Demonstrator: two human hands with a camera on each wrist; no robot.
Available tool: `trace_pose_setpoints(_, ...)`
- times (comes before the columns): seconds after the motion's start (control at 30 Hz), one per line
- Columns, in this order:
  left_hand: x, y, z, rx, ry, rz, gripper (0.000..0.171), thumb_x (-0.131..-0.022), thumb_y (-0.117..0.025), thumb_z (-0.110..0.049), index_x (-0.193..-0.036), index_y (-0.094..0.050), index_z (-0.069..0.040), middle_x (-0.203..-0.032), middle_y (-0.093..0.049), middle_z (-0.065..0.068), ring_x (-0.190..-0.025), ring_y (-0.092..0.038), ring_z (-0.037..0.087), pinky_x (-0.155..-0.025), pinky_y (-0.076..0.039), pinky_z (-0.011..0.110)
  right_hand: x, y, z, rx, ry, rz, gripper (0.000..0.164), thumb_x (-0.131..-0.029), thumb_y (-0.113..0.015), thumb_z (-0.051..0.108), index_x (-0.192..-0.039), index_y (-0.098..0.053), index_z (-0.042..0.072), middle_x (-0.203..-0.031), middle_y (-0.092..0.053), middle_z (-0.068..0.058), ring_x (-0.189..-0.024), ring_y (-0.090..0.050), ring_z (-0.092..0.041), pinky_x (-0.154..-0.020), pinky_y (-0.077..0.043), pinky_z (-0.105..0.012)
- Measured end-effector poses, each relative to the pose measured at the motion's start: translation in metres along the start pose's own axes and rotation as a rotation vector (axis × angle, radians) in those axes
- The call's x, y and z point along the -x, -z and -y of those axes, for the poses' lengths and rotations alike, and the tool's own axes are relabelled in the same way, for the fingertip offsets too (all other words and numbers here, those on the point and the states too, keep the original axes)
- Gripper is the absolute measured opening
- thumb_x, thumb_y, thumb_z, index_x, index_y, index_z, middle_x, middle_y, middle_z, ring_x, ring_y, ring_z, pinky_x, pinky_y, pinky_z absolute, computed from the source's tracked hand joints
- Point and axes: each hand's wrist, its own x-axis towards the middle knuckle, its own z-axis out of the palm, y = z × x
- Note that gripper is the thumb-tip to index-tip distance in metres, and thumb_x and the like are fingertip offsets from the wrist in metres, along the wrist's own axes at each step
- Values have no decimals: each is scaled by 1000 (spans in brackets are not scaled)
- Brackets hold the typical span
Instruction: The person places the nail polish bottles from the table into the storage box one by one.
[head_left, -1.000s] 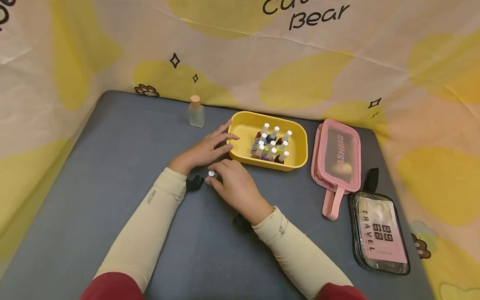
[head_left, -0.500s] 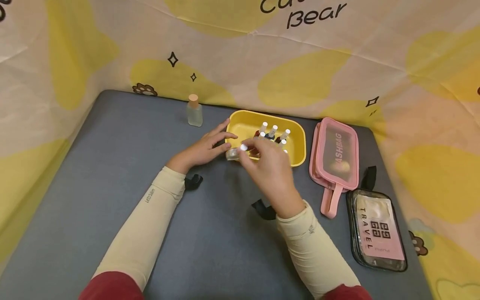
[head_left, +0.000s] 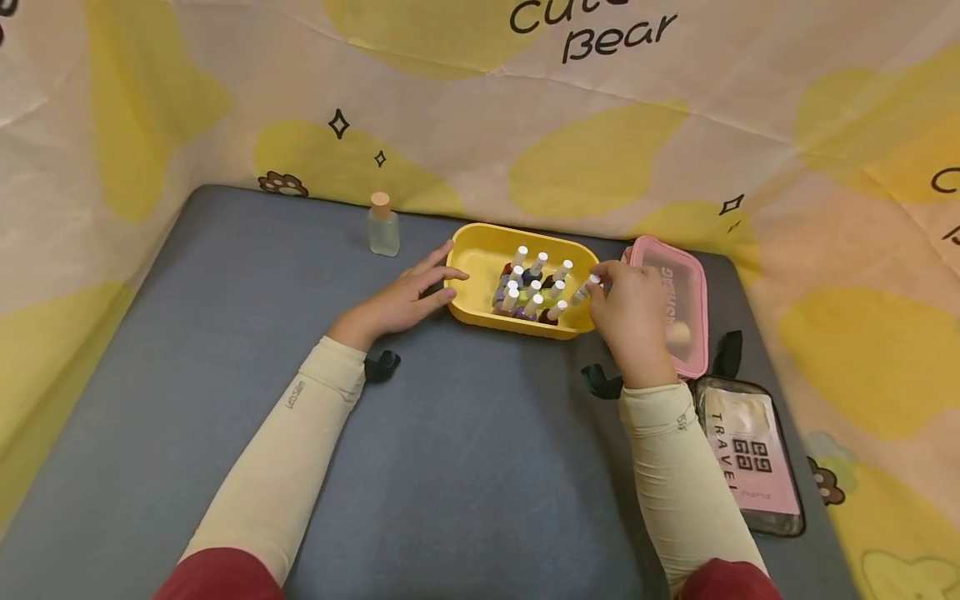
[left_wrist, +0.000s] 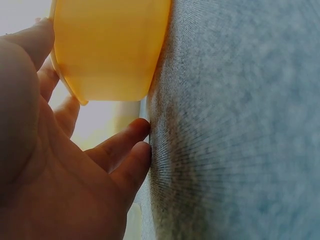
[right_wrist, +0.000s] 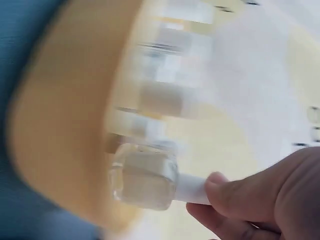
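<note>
A small clear nail polish bottle [right_wrist: 145, 177] hangs by its white cap between the thumb and fingers of my right hand [head_left: 633, 312]. It is tilted over the right end of a yellow plastic basket [head_left: 517, 323]. Inside the basket, several nail polish bottles [head_left: 533, 304] with white caps stand grouped in rows, in purple, dark red, blue and other colours. My left hand [head_left: 401, 298] rests with spread fingers at the basket's left end. In the left wrist view, its upper fingers [left_wrist: 37, 40] touch the rim while two others lie down by the table surface.
A frosted bottle [head_left: 384, 233] with a wooden-looking cap stands behind my left hand. A pink zip bag [head_left: 690, 304], partly hidden by my right hand, lies right of the basket. Nearer me is a clear black-edged travel pouch [head_left: 753, 454]. Patterned fabric [head_left: 600, 125] rises along the table's back.
My right hand has lifted the clear nail polish bottle from the table near my left wrist and carried it right, across to the basket's right end. My left hand has stayed at the rim.
</note>
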Motion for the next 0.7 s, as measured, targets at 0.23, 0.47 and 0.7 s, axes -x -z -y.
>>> trace_pose_setpoints(0.23, -1, -4, -2, 2, 10, 9, 43, -113, -54, -37, -151, -58, -18, -177, 0, -10, -162, -6, 27, -125, -18, 58, -1, -29, -20, 56, -24, 85, 24, -100, -70, 14, -119, -78, 2, -111, -77, -16, -120, -52, -48, -102, -31, -66)
trace_pose_setpoints(0.47, -2, -6, -3, 10, -2, 12, 43, -113, -56, -35, -151, -57, -17, -177, 0, -9, -162, -6, 27, -124, -17, 59, 3, -33, -20, 19, -61, 114, 26, -100, -69, 16, -121, -78, 4, -111, -76, -15, -122, -49, -46, -103, -27, -64)
trace_pose_setpoints(0.7, 1, -4, 1, -8, 20, 16, 45, -113, -55, -37, -153, -56, -18, -177, 2, -10, -162, -5, 31, -123, -16, 63, 5, -46, -23, -27, -51, 62, 31, -101, -71, 22, -125, -78, 4, -111, -78, -16, -124, -50, -46, -105, -28, -64)
